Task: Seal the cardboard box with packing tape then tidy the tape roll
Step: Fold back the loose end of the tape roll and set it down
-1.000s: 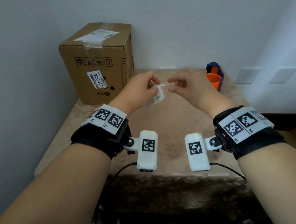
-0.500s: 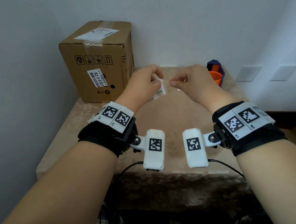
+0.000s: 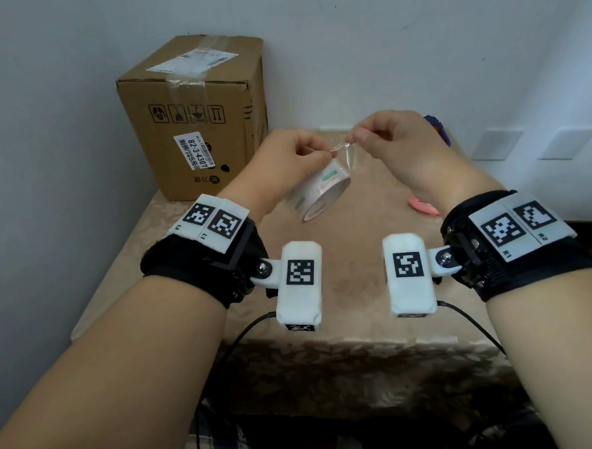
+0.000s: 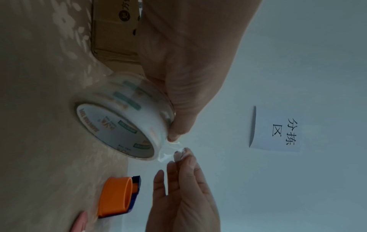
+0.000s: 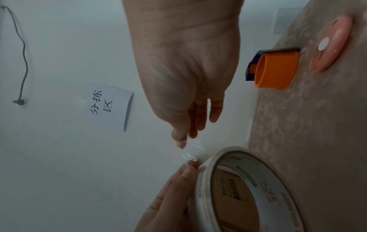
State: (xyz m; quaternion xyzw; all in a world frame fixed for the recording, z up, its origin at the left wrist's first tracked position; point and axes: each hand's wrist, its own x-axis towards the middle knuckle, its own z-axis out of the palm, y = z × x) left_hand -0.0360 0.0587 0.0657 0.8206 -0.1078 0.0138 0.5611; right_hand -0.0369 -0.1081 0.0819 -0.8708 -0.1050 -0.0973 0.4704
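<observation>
The brown cardboard box (image 3: pixel 199 116) stands at the table's back left, with clear tape and a white label across its closed top. Above the table's middle my left hand (image 3: pixel 320 154) grips the white packing tape roll (image 3: pixel 323 192) by its rim, so the roll hangs tilted. My right hand (image 3: pixel 358 139) pinches the clear tape end (image 3: pixel 347 154), peeled a short way off the roll. In the left wrist view the roll (image 4: pixel 123 124) sits under my thumb. In the right wrist view the crumpled tape end (image 5: pixel 193 148) sits between both hands.
An orange and blue tape dispenser (image 5: pixel 276 70) stands at the back right of the table (image 3: pixel 374 240), with a flat pink object (image 3: pixel 423 206) nearer to me. A paper sign (image 5: pixel 109 106) hangs on the wall. Cables run off the table's front edge.
The roll has tilted so more of its side shows. My right hand has lifted the tape end slightly up and away from the roll.
</observation>
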